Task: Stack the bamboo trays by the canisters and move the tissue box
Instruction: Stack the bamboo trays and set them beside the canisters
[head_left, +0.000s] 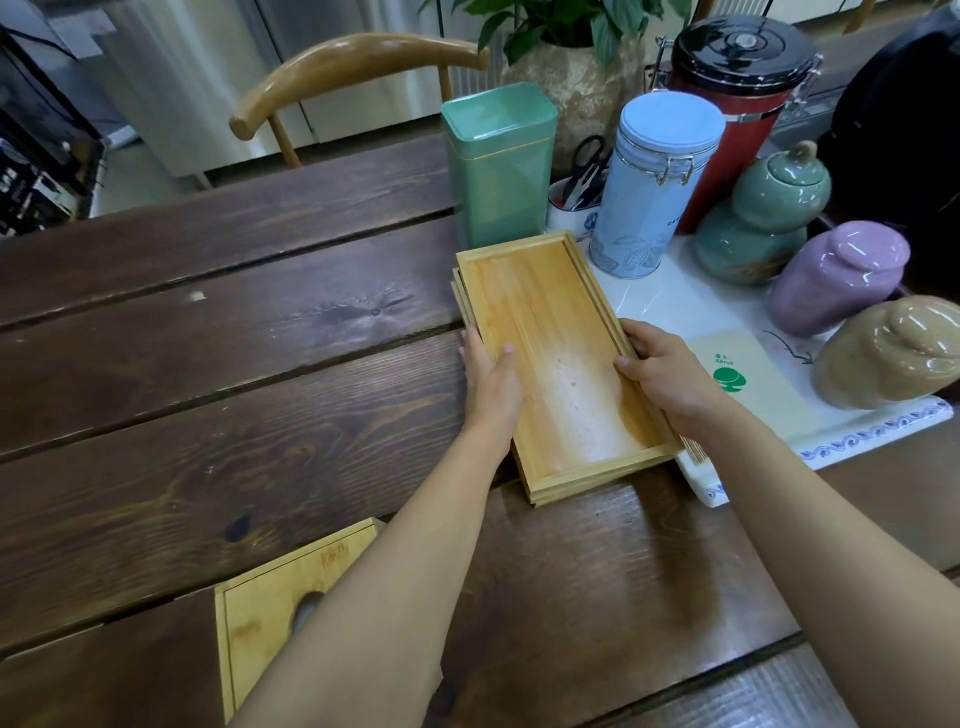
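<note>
A stack of shallow bamboo trays (550, 332) lies on the dark wooden table (208, 364), just in front of the green tin (498, 166) and the light blue canister (652, 182). My left hand (491, 382) grips the stack's left long edge, thumb over the top tray's rim. My right hand (667, 376) holds the right long edge the same way. The trays below stick out slightly at the far left and near corners. The wooden tissue box (275, 608) sits at the near left, partly hidden under my left forearm.
A white mat (675, 306) on the right carries the canisters, a teal gourd jar (763, 218), a purple jar (836, 275) and a beige jar (893, 353). Behind stand a red canister (737, 93), a scissors holder (574, 200), a potted plant and a wooden chair (343, 73).
</note>
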